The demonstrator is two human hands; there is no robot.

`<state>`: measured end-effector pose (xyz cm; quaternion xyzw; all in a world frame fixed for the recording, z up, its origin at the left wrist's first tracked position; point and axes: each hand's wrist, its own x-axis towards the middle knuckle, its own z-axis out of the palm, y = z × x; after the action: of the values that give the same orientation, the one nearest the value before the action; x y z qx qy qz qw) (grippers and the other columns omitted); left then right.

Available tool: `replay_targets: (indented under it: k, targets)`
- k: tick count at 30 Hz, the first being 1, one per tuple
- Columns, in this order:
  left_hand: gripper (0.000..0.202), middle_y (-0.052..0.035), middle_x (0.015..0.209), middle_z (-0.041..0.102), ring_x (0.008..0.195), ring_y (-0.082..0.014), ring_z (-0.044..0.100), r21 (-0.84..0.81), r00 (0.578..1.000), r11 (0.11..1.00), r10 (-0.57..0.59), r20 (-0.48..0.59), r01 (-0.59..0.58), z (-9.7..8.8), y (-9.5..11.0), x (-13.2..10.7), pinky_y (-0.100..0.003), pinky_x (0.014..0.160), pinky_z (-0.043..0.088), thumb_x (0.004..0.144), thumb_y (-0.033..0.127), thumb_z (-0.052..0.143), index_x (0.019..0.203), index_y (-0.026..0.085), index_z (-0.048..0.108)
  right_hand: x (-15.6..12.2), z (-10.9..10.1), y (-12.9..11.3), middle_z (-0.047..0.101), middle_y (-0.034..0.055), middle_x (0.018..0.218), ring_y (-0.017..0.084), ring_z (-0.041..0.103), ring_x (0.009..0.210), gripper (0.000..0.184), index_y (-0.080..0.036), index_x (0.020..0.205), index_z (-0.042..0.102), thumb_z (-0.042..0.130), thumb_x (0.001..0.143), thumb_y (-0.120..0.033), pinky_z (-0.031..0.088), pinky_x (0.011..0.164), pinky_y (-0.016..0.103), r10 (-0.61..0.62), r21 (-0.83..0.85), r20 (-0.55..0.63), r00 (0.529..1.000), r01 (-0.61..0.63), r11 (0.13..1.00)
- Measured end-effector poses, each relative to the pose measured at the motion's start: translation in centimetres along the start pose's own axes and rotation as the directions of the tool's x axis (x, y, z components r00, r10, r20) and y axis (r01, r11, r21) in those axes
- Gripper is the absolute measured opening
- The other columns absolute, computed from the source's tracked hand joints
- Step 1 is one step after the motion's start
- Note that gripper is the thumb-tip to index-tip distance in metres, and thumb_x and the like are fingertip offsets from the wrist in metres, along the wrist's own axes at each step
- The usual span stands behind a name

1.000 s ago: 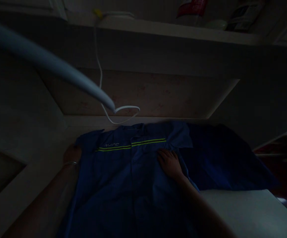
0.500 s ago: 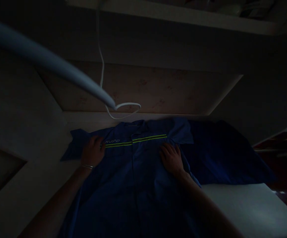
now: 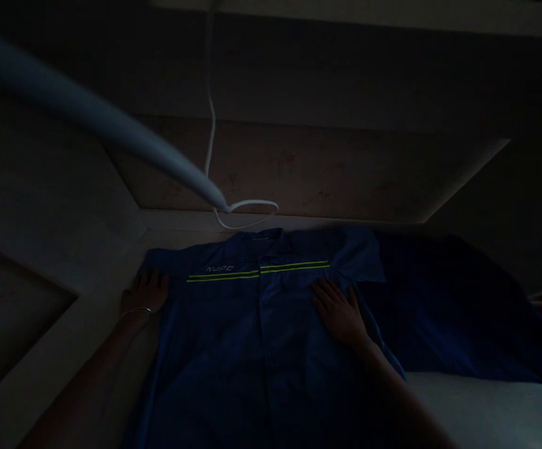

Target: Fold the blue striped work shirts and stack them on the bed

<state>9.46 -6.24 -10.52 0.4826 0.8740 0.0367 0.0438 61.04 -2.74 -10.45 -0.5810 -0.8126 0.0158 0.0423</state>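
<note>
A dark blue short-sleeved work shirt (image 3: 233,337) lies spread out front side up, with two yellow-green stripes and white letters across its chest. Its collar points to the back. My left hand (image 3: 146,292), with a bracelet at the wrist, rests at the lower edge of the sleeve on the left, fingers spread on the cloth. Flat on the chest, just below the right end of the stripes, lies my right hand (image 3: 340,310) with its fingers apart. Neither hand grips the cloth. The shirt's lower part runs out of view at the bottom.
Another dark blue cloth (image 3: 448,305) lies to the right on a pale surface (image 3: 490,405). A light-coloured rod (image 3: 149,146) slants in from the upper left, close to the camera. A white cord (image 3: 212,134) hangs down and loops near the rod's end. The scene is very dim.
My left hand has moved left from the chest to the sleeve, which now lies straighter. My right hand stays on the chest. The view has shifted slightly.
</note>
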Motion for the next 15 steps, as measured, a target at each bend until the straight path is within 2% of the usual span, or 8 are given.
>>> replay_targets:
  k: [3, 6, 8, 11, 15]
  targets:
    - [0.078, -0.0209, 0.157, 0.028, 0.134, -0.0432, 0.039, -0.018, 0.995, 0.995, -0.099, -0.006, 0.099, -0.7, -0.4, -1.3, -0.069, 0.102, 0.032, 0.09, 0.06, 0.015, 0.154, 0.016, 0.023, -0.1, -0.2, -0.1, 0.034, 0.0007, 0.157, 0.027, 0.029, 0.144, 0.049, -0.034, 0.146, 0.042, 0.027, 0.101, -0.048, 0.01, 0.114, 0.065, -0.002, -0.005, -0.009, 1.0, 0.002, 1.0]
    - [0.077, -0.0195, 0.153, 0.036, 0.122, -0.0454, 0.049, 0.069, 0.991, 0.989, -0.131, -0.019, 0.132, -1.3, -0.9, -2.4, -0.067, 0.094, 0.039, 0.089, 0.063, 0.016, 0.15, 0.02, 0.033, -0.1, -0.3, -0.1, 0.034, 0.0011, 0.157, 0.027, 0.03, 0.143, 0.05, -0.033, 0.146, 0.042, 0.027, 0.101, -0.048, 0.01, 0.115, 0.065, -0.002, -0.006, -0.007, 1.0, 0.002, 1.0]
    - [0.075, -0.0175, 0.151, 0.039, 0.122, -0.0448, 0.048, 0.12, 0.992, 0.985, -0.12, -0.039, 0.124, -1.4, -1.5, -2.8, -0.065, 0.093, 0.04, 0.088, 0.063, 0.016, 0.145, 0.021, 0.041, -0.1, -0.1, -0.1, 0.034, 0.0012, 0.157, 0.027, 0.03, 0.144, 0.05, -0.033, 0.146, 0.042, 0.027, 0.101, -0.048, 0.009, 0.115, 0.065, -0.003, -0.007, -0.011, 1.0, 0.003, 1.0]
    - [0.077, -0.0183, 0.15, 0.04, 0.124, -0.0444, 0.045, 0.153, 0.996, 0.985, -0.065, -0.064, 0.074, -1.5, -2.8, -2.8, -0.062, 0.094, 0.042, 0.088, 0.064, 0.015, 0.143, 0.018, 0.044, -0.1, 0.1, 0.1, 0.035, 0.0012, 0.156, 0.027, 0.029, 0.144, 0.049, -0.032, 0.146, 0.042, 0.028, 0.101, -0.048, 0.008, 0.114, 0.065, -0.006, -0.003, -0.019, 1.0, 0.006, 1.0]
    - [0.076, -0.021, 0.136, 0.053, 0.119, -0.0432, 0.048, 0.175, 0.999, 0.984, 0.02, -0.041, -0.013, -1.7, -4.3, -2.1, -0.059, 0.093, 0.042, 0.089, 0.061, 0.016, 0.136, 0.013, 0.05, -0.1, 0.3, 0.3, 0.035, 0.0013, 0.156, 0.027, 0.029, 0.144, 0.049, -0.031, 0.146, 0.042, 0.028, 0.101, -0.047, 0.009, 0.114, 0.065, -0.019, 0.005, -0.03, 0.999, 0.019, 1.0]
